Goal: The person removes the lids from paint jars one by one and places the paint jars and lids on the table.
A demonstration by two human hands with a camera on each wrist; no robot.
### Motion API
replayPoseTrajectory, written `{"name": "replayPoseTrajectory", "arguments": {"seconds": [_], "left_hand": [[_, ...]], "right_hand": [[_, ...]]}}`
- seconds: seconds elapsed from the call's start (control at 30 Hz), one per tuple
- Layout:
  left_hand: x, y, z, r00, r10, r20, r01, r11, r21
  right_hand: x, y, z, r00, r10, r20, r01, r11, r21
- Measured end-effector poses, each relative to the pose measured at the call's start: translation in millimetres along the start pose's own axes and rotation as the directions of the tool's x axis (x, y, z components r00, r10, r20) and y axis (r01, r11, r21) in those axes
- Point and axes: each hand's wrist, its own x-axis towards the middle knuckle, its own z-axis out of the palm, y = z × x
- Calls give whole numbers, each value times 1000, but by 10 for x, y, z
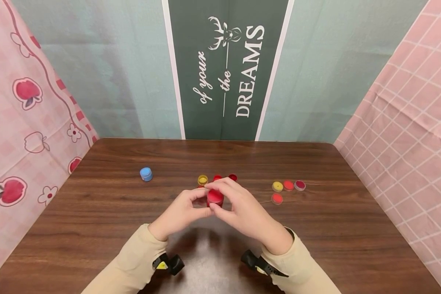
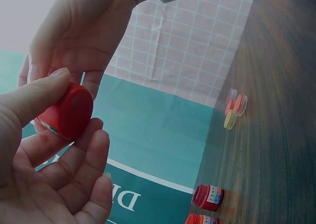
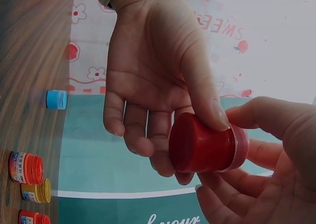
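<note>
Between both hands, above the table, is a small red paint jar (image 1: 215, 197). My left hand (image 1: 180, 213) grips its body with thumb and fingers; in the right wrist view the left thumb lies along the red jar wall (image 3: 200, 147). The clear-rimmed lid (image 3: 241, 147) is on the jar's end, and my right hand (image 1: 244, 210) pinches it between thumb and fingers. From the left wrist, the jar's rounded base (image 2: 79, 112) faces the camera, with the right hand behind it.
Behind the hands stand an open yellow jar (image 1: 203, 180), a red jar (image 1: 217, 178) and a dark red jar (image 1: 233, 177). Several loose lids, among them a yellow lid (image 1: 277, 186), lie at the right. A blue jar (image 1: 145, 174) stands at the left of the table (image 1: 106, 212).
</note>
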Motion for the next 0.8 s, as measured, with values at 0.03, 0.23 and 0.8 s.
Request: {"name": "replayPoseTrajectory", "arguments": {"seconds": [0.03, 0.23, 0.8], "left_hand": [[1, -1, 0, 1000, 1, 1, -1, 1000, 1], [6, -12, -3, 1000, 17, 1, -17, 1000, 10], [12, 5, 0, 999, 24, -35, -24, 1000, -1]], "right_hand": [[-1, -2, -3, 1000, -11, 4, 11, 1000, 4], [-3, -12, -13, 999, -31, 24, 30, 999, 15], [5, -5, 11, 993, 93, -69, -95, 995, -27]]}}
